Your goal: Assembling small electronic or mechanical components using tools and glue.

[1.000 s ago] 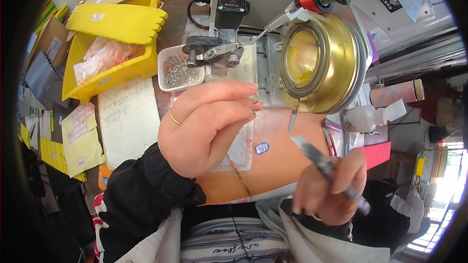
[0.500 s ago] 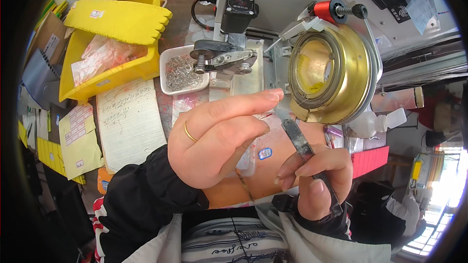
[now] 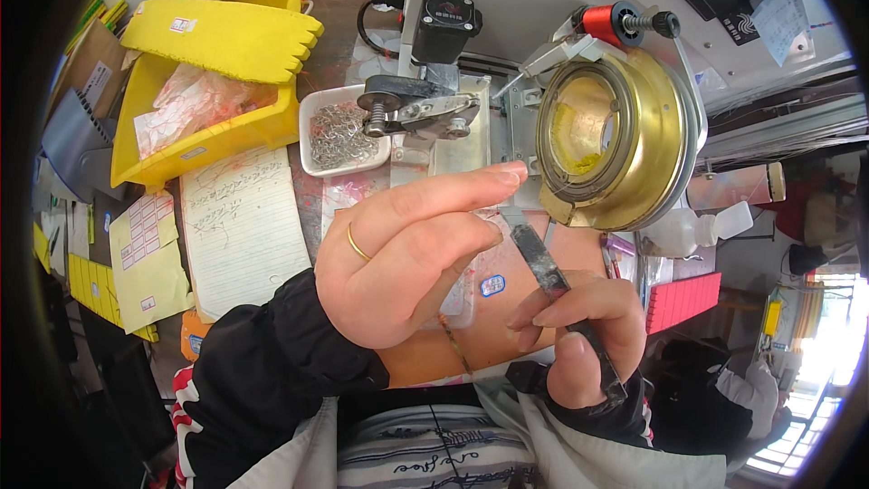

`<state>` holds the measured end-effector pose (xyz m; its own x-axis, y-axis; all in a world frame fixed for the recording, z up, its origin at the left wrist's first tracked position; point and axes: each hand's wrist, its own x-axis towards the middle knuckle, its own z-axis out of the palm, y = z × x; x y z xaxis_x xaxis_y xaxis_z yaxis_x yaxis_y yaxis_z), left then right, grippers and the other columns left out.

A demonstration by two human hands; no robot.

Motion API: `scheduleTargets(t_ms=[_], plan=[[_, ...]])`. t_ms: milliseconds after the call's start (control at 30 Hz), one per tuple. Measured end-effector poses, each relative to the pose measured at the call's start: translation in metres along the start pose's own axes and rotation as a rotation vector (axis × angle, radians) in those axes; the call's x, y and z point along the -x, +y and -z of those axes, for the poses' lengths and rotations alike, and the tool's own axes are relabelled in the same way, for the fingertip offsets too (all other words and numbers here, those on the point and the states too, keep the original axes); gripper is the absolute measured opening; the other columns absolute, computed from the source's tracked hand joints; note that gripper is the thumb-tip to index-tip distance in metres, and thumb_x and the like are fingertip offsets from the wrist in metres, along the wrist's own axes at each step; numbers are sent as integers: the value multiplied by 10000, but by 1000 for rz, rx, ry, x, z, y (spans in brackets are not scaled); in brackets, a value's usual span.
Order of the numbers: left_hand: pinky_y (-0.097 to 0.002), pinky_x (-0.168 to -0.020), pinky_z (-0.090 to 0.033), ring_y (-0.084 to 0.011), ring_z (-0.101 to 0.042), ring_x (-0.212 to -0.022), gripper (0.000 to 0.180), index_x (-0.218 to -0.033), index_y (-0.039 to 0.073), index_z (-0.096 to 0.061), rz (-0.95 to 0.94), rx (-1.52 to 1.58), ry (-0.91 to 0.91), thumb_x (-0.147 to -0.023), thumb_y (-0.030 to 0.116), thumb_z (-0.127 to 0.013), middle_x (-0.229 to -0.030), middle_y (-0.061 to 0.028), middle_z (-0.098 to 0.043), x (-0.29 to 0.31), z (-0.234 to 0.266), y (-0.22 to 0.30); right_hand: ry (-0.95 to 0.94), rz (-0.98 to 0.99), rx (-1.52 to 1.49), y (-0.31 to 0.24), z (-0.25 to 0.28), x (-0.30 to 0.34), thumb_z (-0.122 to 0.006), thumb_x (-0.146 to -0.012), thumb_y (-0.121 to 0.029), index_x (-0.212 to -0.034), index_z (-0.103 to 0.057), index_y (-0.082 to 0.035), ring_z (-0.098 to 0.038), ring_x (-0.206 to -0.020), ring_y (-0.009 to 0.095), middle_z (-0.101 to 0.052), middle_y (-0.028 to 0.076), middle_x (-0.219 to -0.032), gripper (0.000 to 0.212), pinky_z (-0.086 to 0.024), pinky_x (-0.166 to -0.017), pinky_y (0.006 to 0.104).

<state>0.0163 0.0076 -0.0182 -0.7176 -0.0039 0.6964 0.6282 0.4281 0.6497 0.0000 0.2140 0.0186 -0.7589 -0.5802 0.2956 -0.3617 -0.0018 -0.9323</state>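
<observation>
Blade (image 3: 538, 258), flat, narrow, dark grey with a paler far end, is in the right hand (image 3: 593, 335). Right grip closed on its middle, thumb on the near side, fingers on the other. Long axis runs diagonally: near end sticks out below the palm at lower right, far end points up-left, away from the body, toward the left fingertips. Blade is held above the orange surface (image 3: 493, 330). Pale end sits just beside the left thumb and index tips; can't tell if it touches.

Left hand (image 3: 403, 258) has the back of the hand showing, 1 gold ring (image 3: 358, 243) on a finger, index stretched to the right, thumb tip below it. Left grip: can't tell if it pinches anything thin or stands slightly apart.

Brass wheel (image 3: 659, 140) is just beyond the fingertips, to the right, with a red thread spool (image 3: 605, 23) above it. Metal clamp (image 3: 434, 113) is beyond the left hand, below a black motor (image 3: 444, 25). White tray (image 3: 305, 131) left of the clamp holds small metal bits. Further left: open notebook (image 3: 240, 244), yellow bin (image 3: 204, 156), yellow foam board (image 3: 217, 27) across its top. Red foam block (image 3: 685, 302) lies right of the right hand, plastic bottle (image 3: 677, 232) beyond it.
</observation>
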Motion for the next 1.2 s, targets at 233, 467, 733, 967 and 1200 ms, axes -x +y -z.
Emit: scheduleTargets(t_ms=[233,467,733,967,1200], plan=[[-351,-861,-563,-328,-667,-1065,255,-964,17,-560,-3,1,-16,-789,-130,-674,-1180,-188,-619,-2,-2,0,19,-7,-14,-1,-1,-1,-576,-878,-52,-991,-582,19,-641,-682,225,-677,148,-827,133,-520,-665,320],[-362,-884,-570,-341,-657,-1086,276,-968,4,-560,-42,-35,14,-772,-152,-676,-1175,-184,-609,4,-2,-2,8,-81,92,-9,-6,-3,-561,-833,0,-974,-613,28,-649,-675,219,-679,137,-804,153,-522,-650,297],[-378,-898,-570,-351,-649,-1099,291,-981,-14,-568,-66,-34,-4,-757,-171,-669,-1176,-184,-601,3,-1,-4,67,-132,81,-14,-9,-7,-556,-798,36,-949,-633,31,-668,-700,208,-682,123,-815,170,-528,-654,301],[-369,-899,-566,-346,-650,-1098,287,-970,-16,-577,-66,-62,-4,-747,-167,-678,-1175,-194,-617,2,-2,-1,54,-177,9,-15,-6,-2,-529,-857,15,-1000,-597,38,-641,-786,165,-668,123,-892,160,-513,-727,272],[-349,-871,-561,-315,-658,-1071,293,-957,-5,-593,-86,-95,3,-723,-145,-700,-1201,-197,-629,3,-2,0,80,-235,-187,-24,-4,5,-503,-902,-30,-1014,-575,48,-592,-779,144,-626,118,-890,154,-491,-710,265]])
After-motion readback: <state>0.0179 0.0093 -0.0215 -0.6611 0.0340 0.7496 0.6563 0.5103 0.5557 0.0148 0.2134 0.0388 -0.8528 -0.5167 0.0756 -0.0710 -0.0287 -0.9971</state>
